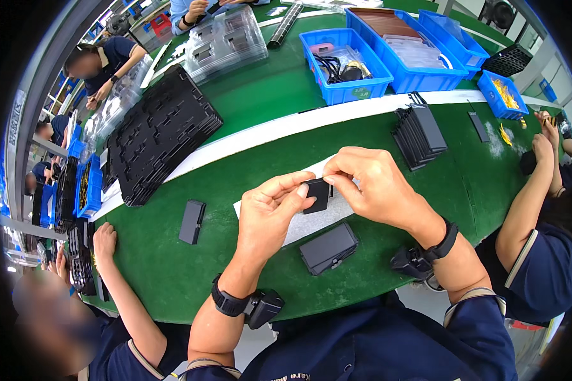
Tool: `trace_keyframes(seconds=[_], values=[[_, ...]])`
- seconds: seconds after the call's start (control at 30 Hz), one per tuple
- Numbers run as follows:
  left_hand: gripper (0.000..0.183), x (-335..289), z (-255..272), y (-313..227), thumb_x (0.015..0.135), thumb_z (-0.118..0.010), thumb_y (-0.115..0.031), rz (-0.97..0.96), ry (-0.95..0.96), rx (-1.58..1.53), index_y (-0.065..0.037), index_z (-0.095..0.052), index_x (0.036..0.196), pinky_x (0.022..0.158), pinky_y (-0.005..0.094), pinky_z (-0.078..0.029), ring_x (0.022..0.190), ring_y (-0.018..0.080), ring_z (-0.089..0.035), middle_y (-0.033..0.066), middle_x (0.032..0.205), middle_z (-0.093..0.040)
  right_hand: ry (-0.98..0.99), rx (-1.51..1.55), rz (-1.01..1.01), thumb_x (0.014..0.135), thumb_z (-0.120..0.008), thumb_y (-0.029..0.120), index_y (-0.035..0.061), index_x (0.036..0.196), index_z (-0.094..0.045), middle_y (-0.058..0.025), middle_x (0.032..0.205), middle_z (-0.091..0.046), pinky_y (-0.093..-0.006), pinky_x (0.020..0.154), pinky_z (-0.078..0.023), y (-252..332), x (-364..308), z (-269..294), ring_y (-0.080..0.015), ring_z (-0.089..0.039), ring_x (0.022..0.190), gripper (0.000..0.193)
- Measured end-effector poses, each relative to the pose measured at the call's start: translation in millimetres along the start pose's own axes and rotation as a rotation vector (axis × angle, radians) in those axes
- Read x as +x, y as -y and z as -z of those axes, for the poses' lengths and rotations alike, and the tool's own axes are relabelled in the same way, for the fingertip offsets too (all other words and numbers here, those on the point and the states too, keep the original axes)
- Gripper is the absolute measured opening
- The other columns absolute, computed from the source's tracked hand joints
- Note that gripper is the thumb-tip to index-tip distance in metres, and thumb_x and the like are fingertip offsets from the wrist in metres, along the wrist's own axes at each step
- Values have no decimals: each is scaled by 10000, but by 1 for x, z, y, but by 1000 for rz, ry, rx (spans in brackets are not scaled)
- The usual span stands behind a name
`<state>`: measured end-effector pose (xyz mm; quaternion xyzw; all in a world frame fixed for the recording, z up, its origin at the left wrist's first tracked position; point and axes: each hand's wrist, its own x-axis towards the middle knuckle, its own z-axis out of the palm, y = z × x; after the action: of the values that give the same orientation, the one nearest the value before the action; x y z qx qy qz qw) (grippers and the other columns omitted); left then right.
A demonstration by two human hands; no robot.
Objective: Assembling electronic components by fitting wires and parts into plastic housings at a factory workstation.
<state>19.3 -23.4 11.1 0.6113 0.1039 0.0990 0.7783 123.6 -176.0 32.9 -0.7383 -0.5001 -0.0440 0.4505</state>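
My left hand (265,213) holds a small flat black rectangular piece (316,197) upright between thumb and fingers. At the piece's upper right corner, my right hand (376,184) pinches with thumb and index finger; whether something tiny lies in that pinch is hidden. Both hands are above a whitish sheet (299,233) lying on the green table (248,305). Just in front of the sheet rests a dark grey flat case (329,247) with a small catch on its near side. Another dark case (192,221) lies to the left of my left hand.
A stack of dark panels (421,134) stands right of my hands. Black moulded trays (165,133) are piled at the far left. Blue bins (344,63) line the back, one (503,95) with yellow parts. Co-workers' arms (130,292) reach in from both sides.
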Motion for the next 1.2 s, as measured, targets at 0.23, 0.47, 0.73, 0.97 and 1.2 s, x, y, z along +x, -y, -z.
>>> trace_keyframes(seconds=[0.23,0.47,0.73,0.97,1.2], values=[[228,5,1,3,847,-635,-74,69,-27,71,19,-626,1056,702,256,-566,796,123,-626,99,925,-648,-83,126,-25,742,-640,24,-25,786,-631,-153,707,-617,-336,537,-473,-8,-4,-16,-276,-602,589,66],[171,5,1,3,853,-635,-101,29,-87,84,11,-628,982,609,236,-560,741,99,-612,68,858,-639,-103,66,-117,733,-674,72,6,771,-664,-122,700,-647,-326,548,-481,-4,-7,-20,-249,-617,598,77],[104,3,0,2,835,-639,-67,12,-120,106,-4,-606,912,574,222,-554,731,89,-607,61,842,-633,-103,-91,54,752,-647,69,6,841,-662,-118,712,-642,-361,569,-495,-4,-14,-29,-269,-608,655,110],[83,4,0,0,819,-647,-47,38,-65,105,0,-604,872,561,219,-554,704,96,-605,67,809,-626,-122,-22,106,714,-667,6,-27,881,-662,-120,654,-605,-342,538,-470,-10,-14,-24,-246,-587,588,170],[73,0,1,-3,809,-641,-25,10,-157,139,26,-593,831,533,234,-561,662,106,-596,82,780,-614,-227,0,265,683,-595,56,-11,810,-596,-111,641,-570,-359,563,-462,-14,-17,-41,-263,-556,612,144]])
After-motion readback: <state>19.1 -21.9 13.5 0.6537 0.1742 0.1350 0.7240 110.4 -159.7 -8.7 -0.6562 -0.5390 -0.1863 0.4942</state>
